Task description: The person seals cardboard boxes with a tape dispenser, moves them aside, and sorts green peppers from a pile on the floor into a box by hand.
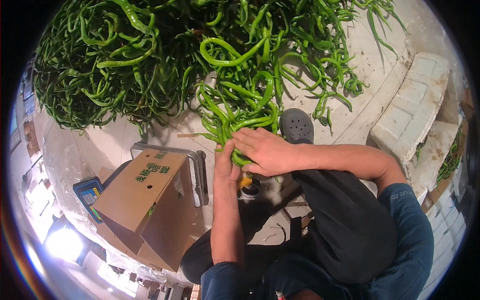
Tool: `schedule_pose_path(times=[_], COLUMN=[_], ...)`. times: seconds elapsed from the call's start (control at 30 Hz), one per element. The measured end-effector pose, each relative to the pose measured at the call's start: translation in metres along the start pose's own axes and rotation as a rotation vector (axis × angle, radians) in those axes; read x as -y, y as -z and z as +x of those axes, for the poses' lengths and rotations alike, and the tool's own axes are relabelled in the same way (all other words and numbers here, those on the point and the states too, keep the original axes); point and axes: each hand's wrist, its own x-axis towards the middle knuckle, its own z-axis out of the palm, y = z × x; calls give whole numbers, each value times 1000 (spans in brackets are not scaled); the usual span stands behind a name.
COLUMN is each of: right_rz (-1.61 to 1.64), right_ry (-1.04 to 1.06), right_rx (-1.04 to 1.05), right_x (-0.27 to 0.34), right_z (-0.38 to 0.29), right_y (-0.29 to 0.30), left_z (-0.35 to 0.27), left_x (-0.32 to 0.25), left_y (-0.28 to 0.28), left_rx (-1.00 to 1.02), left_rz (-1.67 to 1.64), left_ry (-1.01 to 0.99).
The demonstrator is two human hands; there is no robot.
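Between my two hands is a bunch of long green chili peppers (240,123), curled and tangled. My left hand (226,163) supports the bunch from the left and below, its thumb pointing up along the peppers. My right hand (260,150) lies flat across the top of them, fingers reaching towards my left thumb. Its palm side is hidden. Just beyond my hands, loose peppers join a large heap of green chili peppers (123,71) spread over the pale floor.
To the left, an open cardboard box (157,187) stands on a platform scale (200,176) with a keypad display (88,195). At right is a dirty white foam box (412,105), with peppers beside it. My grey clog (297,124) rests near the heap.
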Motion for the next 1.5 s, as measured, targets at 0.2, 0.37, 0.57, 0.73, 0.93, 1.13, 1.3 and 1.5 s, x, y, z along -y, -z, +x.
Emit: schedule_pose_path(times=[0.2, 0.37, 0.57, 0.73, 0.93, 1.13, 1.3, 1.5], right_rz=[-27, 164, 686, 692, 477, 414, 525, 579], right_ry=[13, -83, -641, -778, -690, -704, -733, -751], right_rx=[164, -719, -841, -564, -338, -487, -486, -433], right_x=[24, -2, -82, -85, -80, -114, -124, -128], right_z=[9, -12, -74, -79, -77, -76, -78, -90], right_y=[21, 65, 61, 1, -44, -55, -50, -44], left_z=[0, -8, -46, -79, -122, -153, -192, -233], left_x=[-4, -21, -52, -69, -84, -101, -126, -162], left_y=[14, 29, 13, -9, -16, -28, -54, -82], left_rx=[-50, 193, 352, 474, 500, 572, 533, 602], left_rz=[-119, -343, -473, -514, -494, -418, -482, -498], left_ry=[78, 72, 14, -97, -135, -227, -331, -517])
